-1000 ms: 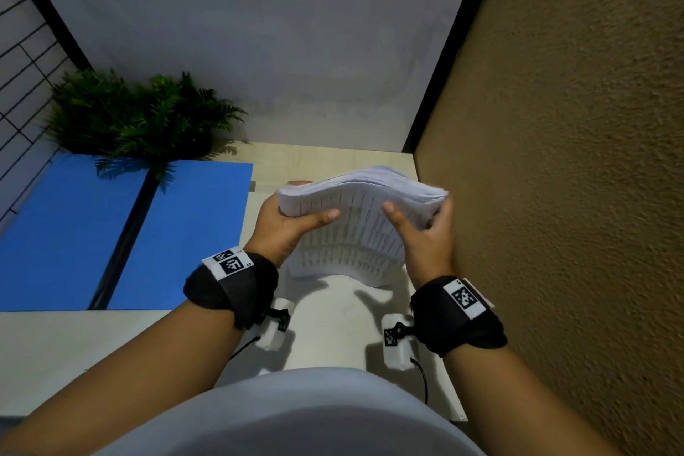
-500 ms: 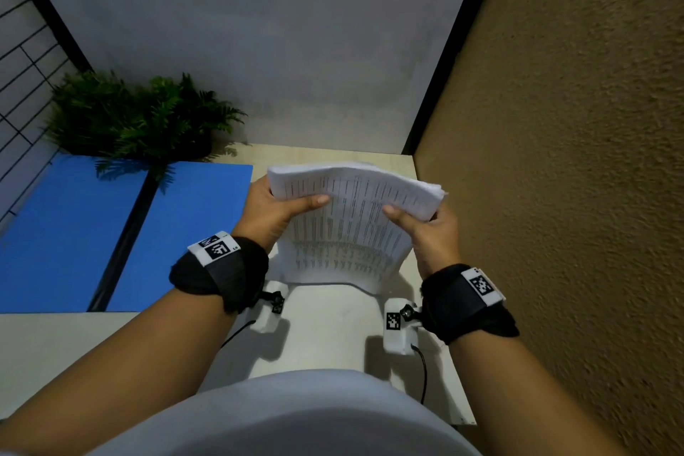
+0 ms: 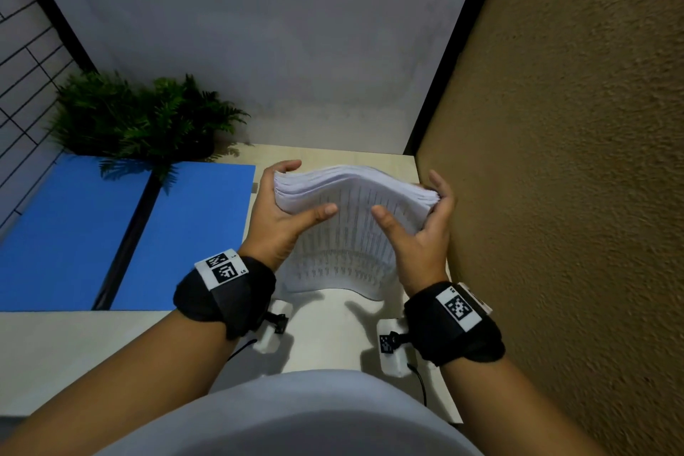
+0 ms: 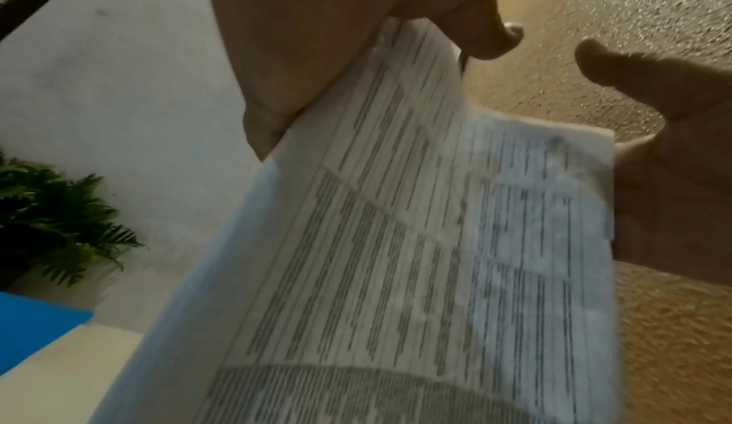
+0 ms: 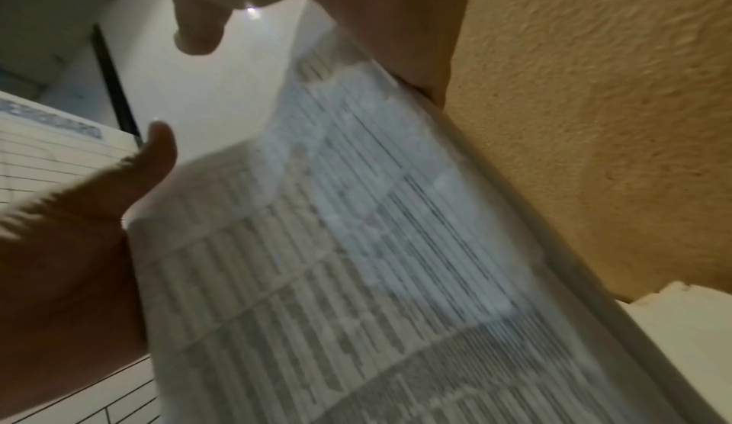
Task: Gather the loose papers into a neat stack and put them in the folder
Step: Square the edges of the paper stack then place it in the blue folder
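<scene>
A thick stack of printed papers (image 3: pixel 355 233) stands on its lower edge on the pale table (image 3: pixel 325 329), bowed, with its top leaning away from me. My left hand (image 3: pixel 309 189) grips the stack's upper left corner, thumb on the front and fingers curled behind. At the upper right edge my right hand (image 3: pixel 407 194) holds the stack, thumb on the front sheet and fingers up along the side. The sheets (image 4: pixel 396 274) fill the left wrist view and the pages (image 5: pixel 356 258) fill the right wrist view. The blue folder (image 3: pixel 192 233) lies open and flat to the left.
A green potted plant (image 3: pixel 140 115) stands at the back left, overhanging the folder's far edge. A rough brown wall (image 3: pixel 555 196) rises right beside my right hand. A grey wall (image 3: pixel 277 48) closes the back. The table's front edge is near my body.
Half a second ago the stack was lifted a little and held flatter. It is now back down on the table, with its top bowed away and both hands lower on it.
</scene>
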`<action>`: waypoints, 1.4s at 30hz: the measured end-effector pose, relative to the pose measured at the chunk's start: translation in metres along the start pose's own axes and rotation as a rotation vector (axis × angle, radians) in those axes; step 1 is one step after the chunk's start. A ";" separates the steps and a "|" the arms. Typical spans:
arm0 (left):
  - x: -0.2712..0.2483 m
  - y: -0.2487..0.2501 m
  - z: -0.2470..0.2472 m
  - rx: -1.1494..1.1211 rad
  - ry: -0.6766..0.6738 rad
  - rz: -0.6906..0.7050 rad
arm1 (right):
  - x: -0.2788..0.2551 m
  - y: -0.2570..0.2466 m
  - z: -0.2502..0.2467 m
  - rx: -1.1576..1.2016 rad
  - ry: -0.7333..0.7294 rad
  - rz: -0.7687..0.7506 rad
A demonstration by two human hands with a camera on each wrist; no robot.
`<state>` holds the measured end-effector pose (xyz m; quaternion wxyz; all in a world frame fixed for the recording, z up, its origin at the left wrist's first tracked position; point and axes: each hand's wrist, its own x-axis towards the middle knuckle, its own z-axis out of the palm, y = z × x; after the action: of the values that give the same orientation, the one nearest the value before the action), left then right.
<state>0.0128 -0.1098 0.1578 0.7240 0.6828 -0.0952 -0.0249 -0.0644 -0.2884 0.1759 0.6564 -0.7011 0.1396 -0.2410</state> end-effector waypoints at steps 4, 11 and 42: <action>-0.001 0.009 0.006 -0.027 0.032 0.055 | 0.006 -0.003 0.001 -0.164 0.049 -0.107; 0.006 0.016 0.022 0.000 0.332 -0.002 | 0.008 -0.002 0.000 -0.254 0.142 -0.070; -0.004 -0.016 0.017 0.066 -0.008 -0.011 | 0.010 0.001 -0.002 -0.381 0.080 -0.169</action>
<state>0.0072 -0.1273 0.1420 0.7004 0.7068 -0.0951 -0.0287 -0.0563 -0.2951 0.1765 0.4833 -0.8117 0.1492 -0.2921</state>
